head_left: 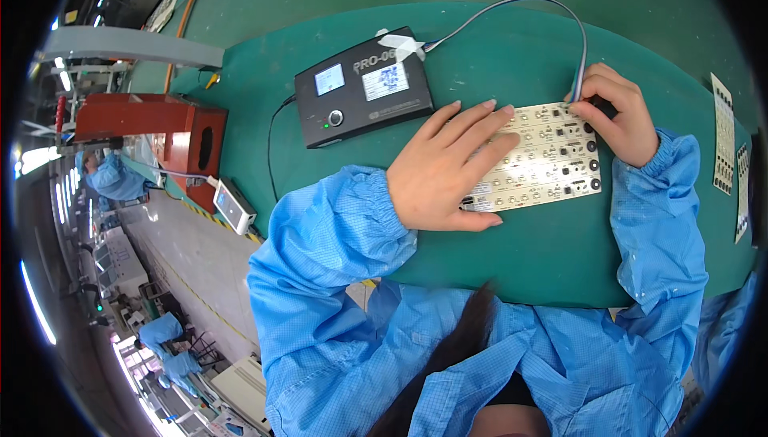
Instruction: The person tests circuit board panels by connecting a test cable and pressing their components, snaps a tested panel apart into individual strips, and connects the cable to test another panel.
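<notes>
A pale circuit board panel (pixel 552 166) with rows of small parts and black round components along its right side lies on the green mat. Spread flat over the panel's left part is my left hand (pixel 450 171), its fingers stretched out. At the upper right corner of the panel, my right hand (pixel 620 113) pinches the end of a grey-blue ribbon cable (pixel 582 53) against the board. The tip of the cable is mostly hidden by the fingers. From there the cable arcs up and back to a black programmer box (pixel 364 89) with two lit screens and a round knob.
A red-brown metal machine (pixel 152 129) stands at the left edge of the green mat (pixel 512 257), with a small white device (pixel 234 206) hanging beside it. More circuit board panels (pixel 722 133) lie at the far right. Other people in blue (pixel 116 177) sit in the background.
</notes>
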A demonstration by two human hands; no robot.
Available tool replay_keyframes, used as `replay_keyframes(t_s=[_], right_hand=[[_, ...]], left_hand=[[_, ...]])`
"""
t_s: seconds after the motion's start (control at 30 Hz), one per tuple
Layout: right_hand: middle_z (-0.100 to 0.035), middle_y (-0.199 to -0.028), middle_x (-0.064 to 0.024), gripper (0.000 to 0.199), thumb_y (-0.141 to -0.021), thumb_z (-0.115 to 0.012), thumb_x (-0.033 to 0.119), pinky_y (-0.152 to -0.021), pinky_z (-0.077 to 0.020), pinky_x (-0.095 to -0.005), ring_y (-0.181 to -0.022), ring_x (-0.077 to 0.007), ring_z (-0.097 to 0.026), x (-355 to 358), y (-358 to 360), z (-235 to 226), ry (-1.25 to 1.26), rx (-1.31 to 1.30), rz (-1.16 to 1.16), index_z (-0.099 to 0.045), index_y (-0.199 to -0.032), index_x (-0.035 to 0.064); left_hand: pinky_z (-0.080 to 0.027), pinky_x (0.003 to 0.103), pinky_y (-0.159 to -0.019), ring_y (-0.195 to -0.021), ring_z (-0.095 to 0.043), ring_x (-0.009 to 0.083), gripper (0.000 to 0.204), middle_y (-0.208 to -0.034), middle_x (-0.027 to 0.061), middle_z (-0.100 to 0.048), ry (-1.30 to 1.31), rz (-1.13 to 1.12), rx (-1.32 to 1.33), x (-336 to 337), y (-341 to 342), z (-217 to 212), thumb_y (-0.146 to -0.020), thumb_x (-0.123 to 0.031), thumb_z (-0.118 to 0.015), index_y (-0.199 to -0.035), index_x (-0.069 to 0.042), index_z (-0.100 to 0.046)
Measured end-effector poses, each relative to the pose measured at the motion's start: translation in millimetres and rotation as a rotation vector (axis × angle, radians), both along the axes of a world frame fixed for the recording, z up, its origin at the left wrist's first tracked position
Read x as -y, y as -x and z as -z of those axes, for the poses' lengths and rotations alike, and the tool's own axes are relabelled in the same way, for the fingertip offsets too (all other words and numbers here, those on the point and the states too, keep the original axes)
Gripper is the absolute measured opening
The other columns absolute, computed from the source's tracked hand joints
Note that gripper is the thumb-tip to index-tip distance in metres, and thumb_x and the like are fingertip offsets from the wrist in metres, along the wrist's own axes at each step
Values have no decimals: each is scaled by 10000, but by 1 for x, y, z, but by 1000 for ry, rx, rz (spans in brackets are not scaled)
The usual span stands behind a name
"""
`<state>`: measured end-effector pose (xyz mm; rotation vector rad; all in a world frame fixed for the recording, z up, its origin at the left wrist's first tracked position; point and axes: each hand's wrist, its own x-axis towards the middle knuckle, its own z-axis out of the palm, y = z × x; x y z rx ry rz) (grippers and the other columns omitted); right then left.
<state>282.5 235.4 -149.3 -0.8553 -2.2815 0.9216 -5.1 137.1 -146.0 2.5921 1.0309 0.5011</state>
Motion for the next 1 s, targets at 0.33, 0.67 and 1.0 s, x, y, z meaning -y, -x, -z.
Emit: replay_keyframes(t_s=[0.33, 0.67, 1.0], right_hand=[[-601, -918, -114, 87, -878, -656, 48, -711, -463, -314, -811, -221, -587, -8, -6, 15, -15, -177, -84, -606, -870, -23], [-580, -886, -97, 106, -827, -708, 13, -714, -456, -336, -831, -235, -564, -11, -10, 20, -114, -200, -127, -612, -862, -13], [-584, -888, -109, 112, -815, -712, 7, -706, -447, -351, -820, -255, -549, -12, -7, 20, -148, -197, -140, -611, -859, -15]], left_hand=[[-317, 534, -1104, -1363, -409, 383, 798, -1481, 200, -415, 32, -36, -134, -7, -7, -9, -710, -411, -747, -1367, -44, -482], [-327, 547, -1090, -1364, -404, 396, 794, -1477, 206, -415, 26, -45, -118, -11, -12, -6, -708, -393, -758, -1362, -33, -486], [-332, 547, -1086, -1355, -414, 397, 805, -1478, 210, -414, 26, -45, -120, -13, -9, -3, -697, -404, -759, -1358, -31, -491]])
